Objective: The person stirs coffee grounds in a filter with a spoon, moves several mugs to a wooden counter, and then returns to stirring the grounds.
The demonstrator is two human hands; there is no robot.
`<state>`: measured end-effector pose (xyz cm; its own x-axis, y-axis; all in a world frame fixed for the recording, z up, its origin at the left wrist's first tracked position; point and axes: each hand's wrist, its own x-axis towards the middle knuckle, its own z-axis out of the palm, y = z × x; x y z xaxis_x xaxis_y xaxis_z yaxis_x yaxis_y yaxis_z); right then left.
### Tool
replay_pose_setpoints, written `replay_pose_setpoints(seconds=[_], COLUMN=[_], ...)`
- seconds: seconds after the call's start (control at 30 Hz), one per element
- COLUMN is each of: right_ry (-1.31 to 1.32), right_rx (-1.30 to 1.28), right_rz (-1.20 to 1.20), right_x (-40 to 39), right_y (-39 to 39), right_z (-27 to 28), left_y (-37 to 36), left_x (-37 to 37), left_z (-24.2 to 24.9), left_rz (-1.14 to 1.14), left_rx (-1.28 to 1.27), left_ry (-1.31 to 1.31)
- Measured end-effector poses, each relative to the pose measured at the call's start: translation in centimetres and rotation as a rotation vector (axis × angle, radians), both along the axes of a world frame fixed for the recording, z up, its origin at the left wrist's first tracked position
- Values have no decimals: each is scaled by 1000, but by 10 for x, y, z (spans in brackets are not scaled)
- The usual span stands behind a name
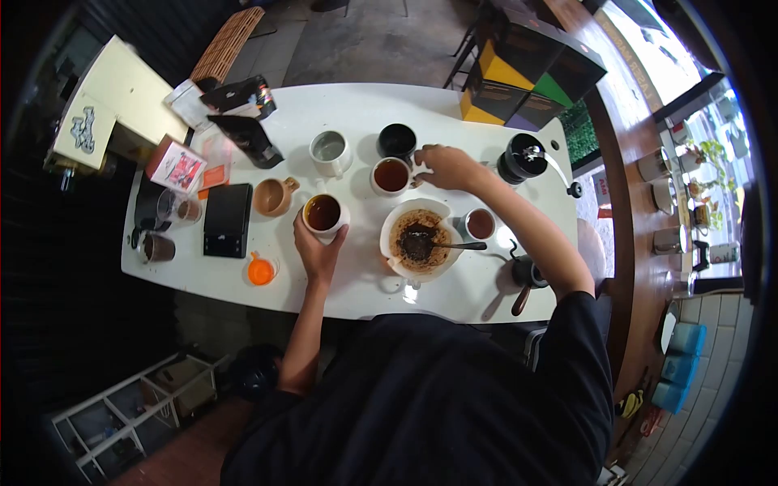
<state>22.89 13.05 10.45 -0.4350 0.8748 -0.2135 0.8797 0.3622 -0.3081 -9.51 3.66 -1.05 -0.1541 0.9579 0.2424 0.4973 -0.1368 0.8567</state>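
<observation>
My left hand (321, 253) is wrapped round a white cup (334, 229) of dark brown liquid, close to the table's front edge. My right hand (447, 168) reaches across the table, its fingers closed at the handle of a second white cup (391, 176), also filled with brown liquid. Just behind that cup stands a black cup (397, 141). Between my arms sits a coffee dripper with a white paper filter (389, 235) holding wet grounds, and a spoon (463, 245) rests in it. Beside it is a small cup (479, 224) of reddish-brown liquid.
A grey-white mug (331, 152) and a tan cup (270, 198) stand to the left. Further left lie a black scale (228, 220) and an orange scoop (261, 270). On the right are a hand grinder (523, 159), a dark kettle (527, 274) and stacked black boxes (527, 69).
</observation>
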Motion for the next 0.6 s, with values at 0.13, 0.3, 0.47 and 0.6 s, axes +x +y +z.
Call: replay_pose_setpoints(seconds=[0.13,0.3,0.47,0.6], right_ry=[137,216,327,317], right_rx=[-54,-174,-393,-549], right_rz=[-49,-54,-167,-172], right_x=[5,7,7,2], right_y=[2,8,11,12], right_z=[-20,-44,-51,-48], left_y=[9,10,11,10], left_x=[5,4,4,7], left_z=[5,12,13,18], left_rz=[-43,-28,-40,-26], left_rx=[41,18,-6,-14], left_ry=[-129,-29,-25,-30])
